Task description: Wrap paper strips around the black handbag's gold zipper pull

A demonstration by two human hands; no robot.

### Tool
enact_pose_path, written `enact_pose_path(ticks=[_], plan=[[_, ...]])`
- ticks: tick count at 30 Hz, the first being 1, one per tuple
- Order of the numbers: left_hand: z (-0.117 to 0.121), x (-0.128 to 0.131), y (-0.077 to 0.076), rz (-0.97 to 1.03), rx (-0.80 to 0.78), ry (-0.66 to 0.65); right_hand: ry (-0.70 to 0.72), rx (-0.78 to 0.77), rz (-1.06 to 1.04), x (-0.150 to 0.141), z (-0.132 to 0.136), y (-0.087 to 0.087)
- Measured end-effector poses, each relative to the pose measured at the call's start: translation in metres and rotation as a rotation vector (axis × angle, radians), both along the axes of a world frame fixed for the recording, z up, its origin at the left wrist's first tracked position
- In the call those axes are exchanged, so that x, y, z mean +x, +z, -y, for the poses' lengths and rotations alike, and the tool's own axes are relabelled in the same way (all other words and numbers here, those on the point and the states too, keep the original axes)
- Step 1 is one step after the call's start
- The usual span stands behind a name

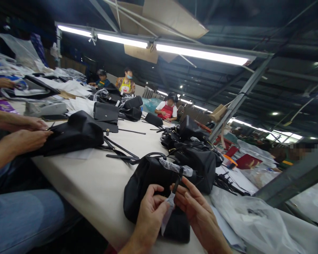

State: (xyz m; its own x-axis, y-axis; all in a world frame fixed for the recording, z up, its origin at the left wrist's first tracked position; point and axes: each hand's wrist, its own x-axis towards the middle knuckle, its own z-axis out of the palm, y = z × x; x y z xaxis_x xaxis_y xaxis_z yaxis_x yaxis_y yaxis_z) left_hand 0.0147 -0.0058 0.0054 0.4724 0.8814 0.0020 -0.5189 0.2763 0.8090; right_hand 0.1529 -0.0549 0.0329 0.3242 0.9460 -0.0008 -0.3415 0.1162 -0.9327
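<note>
Nearest, the left grip [152,209] is closed in a pinch on a crinkled, translucent film wrap [170,204], while the right grip [197,204] has its fingers lightly around a narrow, black, leather-look strap [177,182] that runs into the wrap. The work in hand seems to be the covering of that strap in film — whether the wrap is going on or coming off, I cannot tell — and the next move would call for a steady hold on the strap while the film is worked by the fingertips. The rounded, black, leather-look bag [137,188] sits directly behind both grips on the pale-covered tabletop [76,187], a second crinkled clear wrap [176,167] around a part just above the fingers. Right of the grips lies a loose, clear plastic sheet [257,218]; just beyond them stands another slouched black bag [204,165]. Well to their left, a co-worker's hands [29,139] hold a soft black bag [76,132]. As for writing, nothing can be read: farther off, a dark red box [246,161] carries gold marks, and beyond it a red apron [166,111] and a yellow apron [125,87] bear prints — too small to make out.
</note>
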Motion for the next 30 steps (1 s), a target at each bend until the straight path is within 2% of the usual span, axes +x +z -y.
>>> enact_pose_path(ticks=[3,6,9,11,12,14,16,18,19,21,22,24,26,28,30], plan=[[-0.002,0.0,-0.005,-0.089,0.058,0.017,-0.124,-0.073,0.146,0.006,0.001,0.009],[-0.001,0.003,-0.012,-0.108,0.102,0.008,-0.123,-0.128,0.324,-0.002,-0.004,0.012],[-0.001,0.004,-0.02,-0.126,0.205,-0.011,-0.086,-0.11,0.434,-0.014,-0.011,0.005],[-0.001,-0.003,-0.023,-0.183,0.339,-0.003,-0.104,-0.109,0.508,-0.015,-0.013,-0.001],[-0.002,-0.01,-0.025,-0.228,0.418,0.041,-0.121,-0.122,0.576,-0.012,-0.011,-0.002],[-0.005,-0.028,-0.027,-0.337,0.578,0.247,-0.208,-0.158,0.764,-0.002,-0.006,0.003],[-0.01,-0.048,-0.03,-0.439,0.718,0.511,-0.421,-0.138,1.003,0.011,-0.004,0.019],[-0.017,-0.065,-0.036,-0.509,0.82,0.706,-0.617,0.009,1.246,0.02,-0.009,0.042],[-0.021,-0.071,-0.04,-0.535,0.854,0.758,-0.625,0.123,1.362,0.023,-0.017,0.055],[-0.026,-0.076,-0.054,-0.587,0.876,0.8,-0.498,0.276,1.521,0.025,-0.037,0.079],[-0.028,-0.077,-0.063,-0.61,0.875,0.788,-0.388,0.283,1.553,0.025,-0.049,0.091],[-0.031,-0.076,-0.081,-0.636,0.843,0.742,-0.107,0.149,1.496,0.023,-0.071,0.11],[-0.032,-0.075,-0.095,-0.621,0.769,0.703,0.186,-0.035,1.366,0.018,-0.086,0.125],[-0.033,-0.076,-0.102,-0.575,0.655,0.663,0.419,-0.178,1.162,0.01,-0.095,0.137],[-0.034,-0.078,-0.102,-0.503,0.53,0.626,0.479,-0.259,0.791,0.001,-0.1,0.146]])
